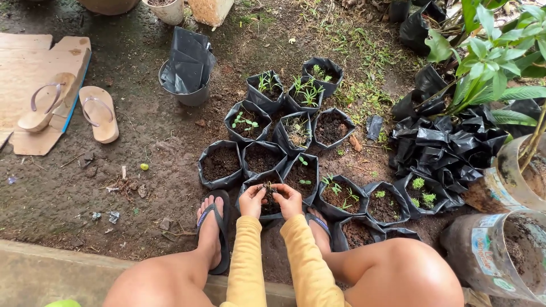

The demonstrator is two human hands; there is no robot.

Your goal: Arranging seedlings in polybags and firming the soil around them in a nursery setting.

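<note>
My left hand (252,201) and my right hand (288,200) meet over a black plastic grow bag (247,185) full of dark soil, between my feet. Their fingers pinch around a small seedling (268,188) standing in the soil. Yellow sleeves cover both forearms. Several more black soil-filled bags (262,158) cluster just beyond it, some with green sprouts (307,90), some bare.
A heap of empty black bags (449,149) lies to the right, beside large clear soil containers (500,250) and a leafy plant (492,62). A grey pot stuffed with black bags (185,79) stands at the back. Sandals (99,113) rest by a plywood board (28,74) on the left.
</note>
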